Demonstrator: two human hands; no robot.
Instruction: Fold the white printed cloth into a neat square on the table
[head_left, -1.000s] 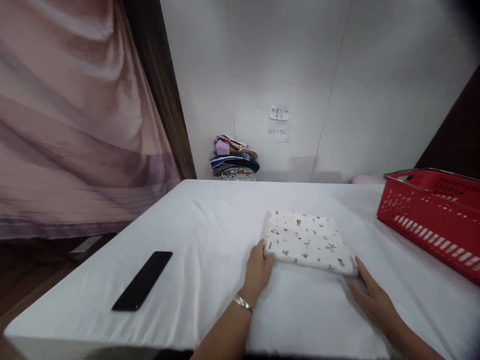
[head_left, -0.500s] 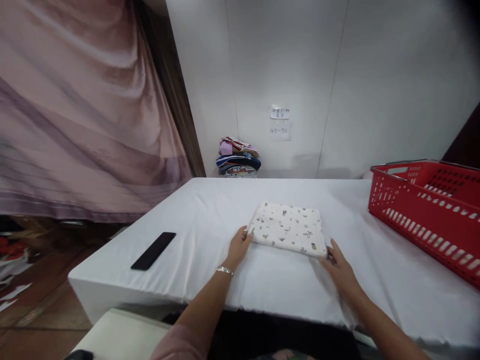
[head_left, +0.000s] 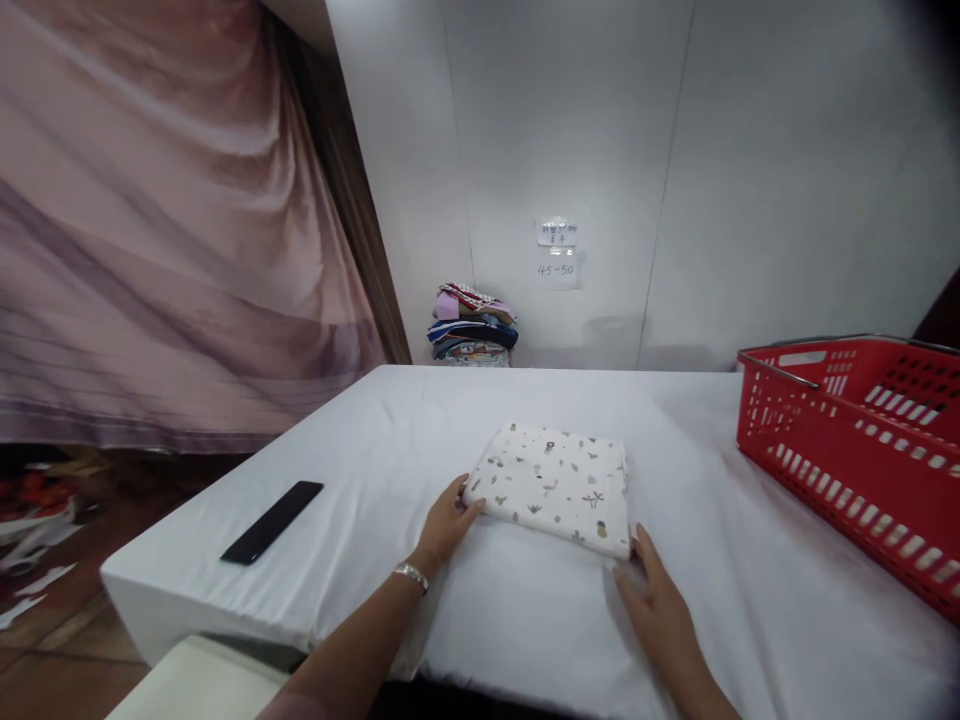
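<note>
Folded white rectangular cloth with small printed motifs (head_left: 551,485) lies on white-covered table (head_left: 360,540). Left hand (head_left: 444,522) closed around near-left corner. Right hand (head_left: 661,608) half-open at near-right corner; cannot tell whether gripping.

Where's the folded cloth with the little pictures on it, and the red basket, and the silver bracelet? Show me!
Folded cloth (head_left: 553,488): head view, middle of its patterned top.
Red basket (head_left: 862,460): head view, on its long side wall.
Silver bracelet (head_left: 412,574): head view, on its band.
</note>
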